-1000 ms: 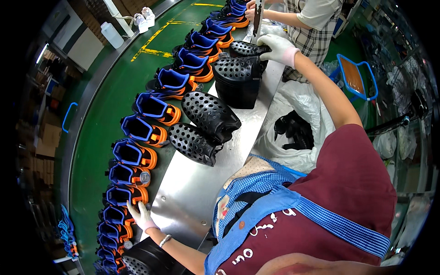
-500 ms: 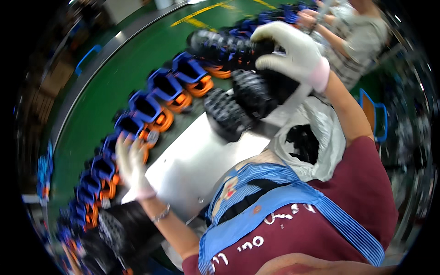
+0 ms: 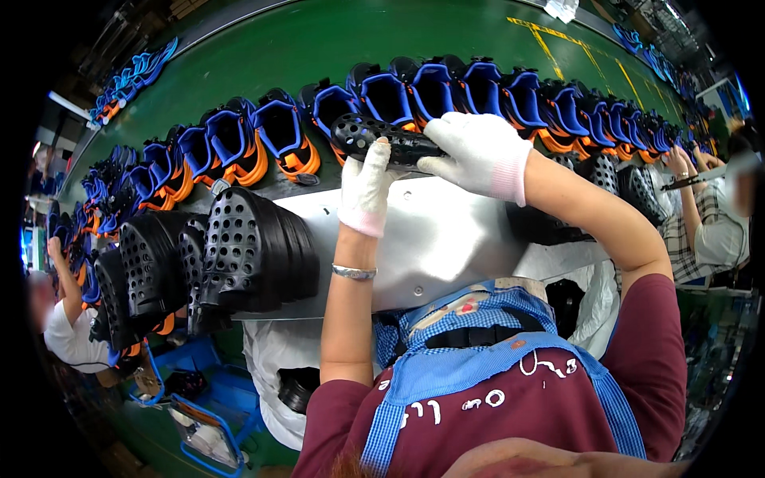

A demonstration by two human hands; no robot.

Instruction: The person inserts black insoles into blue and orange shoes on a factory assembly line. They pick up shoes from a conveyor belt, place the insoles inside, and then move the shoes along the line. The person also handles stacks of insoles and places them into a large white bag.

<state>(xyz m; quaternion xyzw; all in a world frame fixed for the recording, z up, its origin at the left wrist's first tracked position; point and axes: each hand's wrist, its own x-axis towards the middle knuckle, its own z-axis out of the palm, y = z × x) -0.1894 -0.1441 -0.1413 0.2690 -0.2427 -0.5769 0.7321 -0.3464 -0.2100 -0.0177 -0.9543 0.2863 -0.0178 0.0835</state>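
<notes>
A black shoe tree (image 3: 358, 135) of perforated plastic lies between my gloved hands, over the near edge of the row of shoes. My left hand (image 3: 365, 195) grips it at its rounded, holed end, thumb on top. My right hand (image 3: 482, 155) closes round its other end, which the glove partly hides. Just beyond stands a sneaker (image 3: 328, 103) with a blue lining and an orange sole, heel towards me. More such sneakers, like this one (image 3: 279, 131), line up on both sides.
A metal worktop (image 3: 430, 231) lies before me. Stacked black shoe trees (image 3: 239, 247) stand at its left, with others (image 3: 610, 175) at the right. White bags (image 3: 267, 374) hang below. People work at both sides; a blue cart (image 3: 211, 390) stands lower left.
My right hand was open at the right-hand stack and my left open beside the sneakers. Both have come together in the middle on a shoe tree. The view has turned.
</notes>
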